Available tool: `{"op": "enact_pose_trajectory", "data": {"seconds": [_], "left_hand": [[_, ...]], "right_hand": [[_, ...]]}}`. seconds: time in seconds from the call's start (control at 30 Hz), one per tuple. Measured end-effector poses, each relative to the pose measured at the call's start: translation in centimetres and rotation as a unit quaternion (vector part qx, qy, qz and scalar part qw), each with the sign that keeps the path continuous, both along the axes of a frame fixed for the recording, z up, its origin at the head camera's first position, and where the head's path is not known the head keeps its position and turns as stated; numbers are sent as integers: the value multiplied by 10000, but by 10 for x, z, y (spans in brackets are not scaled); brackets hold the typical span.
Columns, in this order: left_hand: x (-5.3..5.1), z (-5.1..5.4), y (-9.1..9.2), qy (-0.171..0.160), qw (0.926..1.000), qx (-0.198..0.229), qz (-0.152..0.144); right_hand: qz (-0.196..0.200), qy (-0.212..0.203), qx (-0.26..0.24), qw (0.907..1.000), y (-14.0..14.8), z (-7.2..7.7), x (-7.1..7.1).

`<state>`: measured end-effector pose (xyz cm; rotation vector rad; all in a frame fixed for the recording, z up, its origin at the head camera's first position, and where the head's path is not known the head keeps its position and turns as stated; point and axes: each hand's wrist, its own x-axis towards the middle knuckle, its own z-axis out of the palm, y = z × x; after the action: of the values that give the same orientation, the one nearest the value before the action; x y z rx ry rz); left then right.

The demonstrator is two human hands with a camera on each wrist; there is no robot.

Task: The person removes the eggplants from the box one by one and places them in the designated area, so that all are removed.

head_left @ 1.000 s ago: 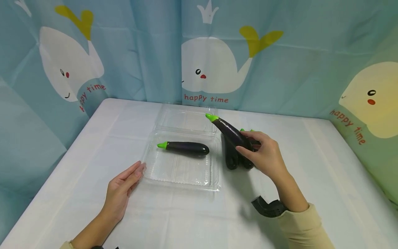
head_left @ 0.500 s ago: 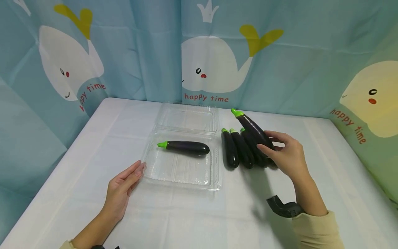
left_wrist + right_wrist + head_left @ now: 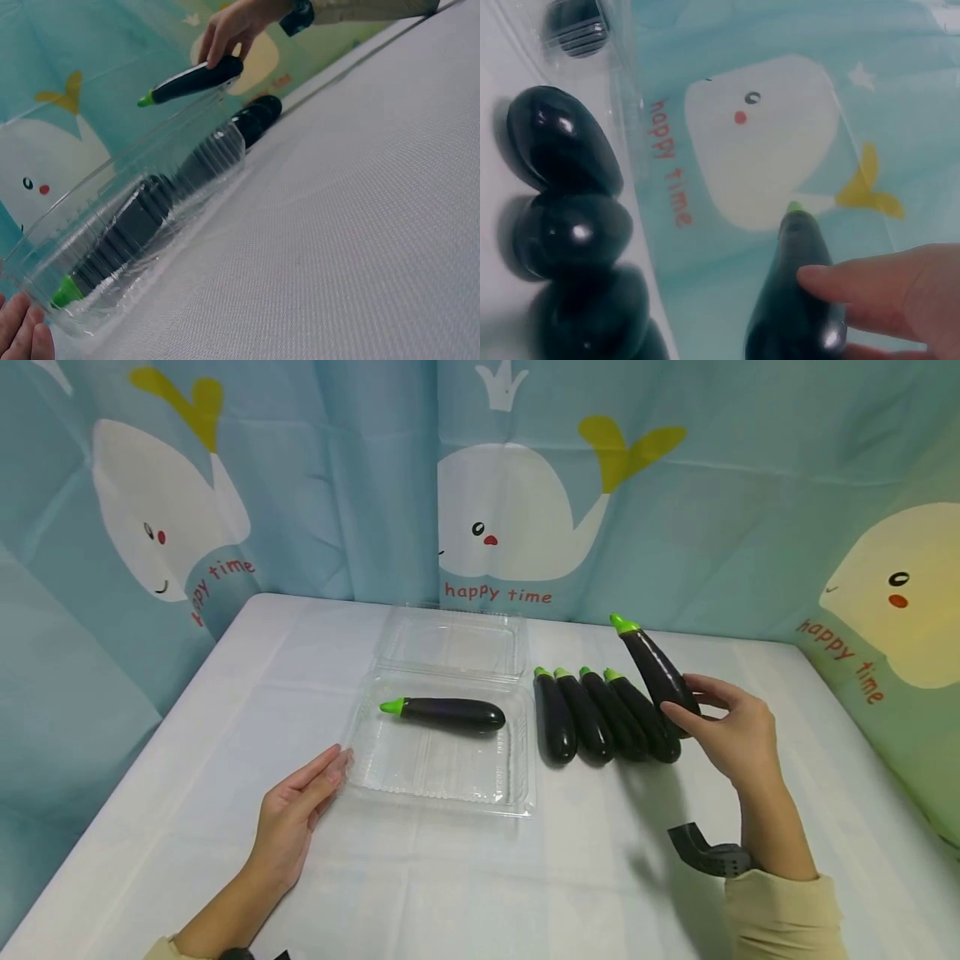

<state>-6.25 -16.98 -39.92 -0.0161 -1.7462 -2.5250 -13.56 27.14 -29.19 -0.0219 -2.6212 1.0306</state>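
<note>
My right hand (image 3: pixel 738 727) grips a dark eggplant (image 3: pixel 656 664) by its thick end and holds it in the air. Its green stem points up and away, tilted to the left. Just left of it and below, several eggplants (image 3: pixel 594 718) lie side by side in a row, stems at the far end. A clear plastic clamshell box (image 3: pixel 442 777) lies unfolded on the table, with one eggplant (image 3: pixel 453 714) lying crosswise in its near half. My left hand (image 3: pixel 296 818) touches the box's left wall near the front corner with fairly straight fingers.
The box's clear lid (image 3: pixel 450 647) lies folded back at the table's far side. A white cloth covers the table (image 3: pixel 450 893). Behind it hangs a blue curtain (image 3: pixel 360 485) printed with whales.
My right hand has carried its eggplant to the right, from near the box's edge to beyond the row, uncovering the eggplants there. The left hand and the box stay put.
</note>
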Motion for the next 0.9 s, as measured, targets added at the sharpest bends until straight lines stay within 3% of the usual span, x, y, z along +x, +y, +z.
{"op": "enact_pose_trajectory", "data": {"seconds": [0.63,0.9], "left_hand": [[1,-1,0,95,9999,3,-48],[1,0,0,111,9999,31,-39]], "right_hand": [[-638,-617,236,9958,31,-16,-11],[-619,-878,261,9939,39,-28,-15]]}}
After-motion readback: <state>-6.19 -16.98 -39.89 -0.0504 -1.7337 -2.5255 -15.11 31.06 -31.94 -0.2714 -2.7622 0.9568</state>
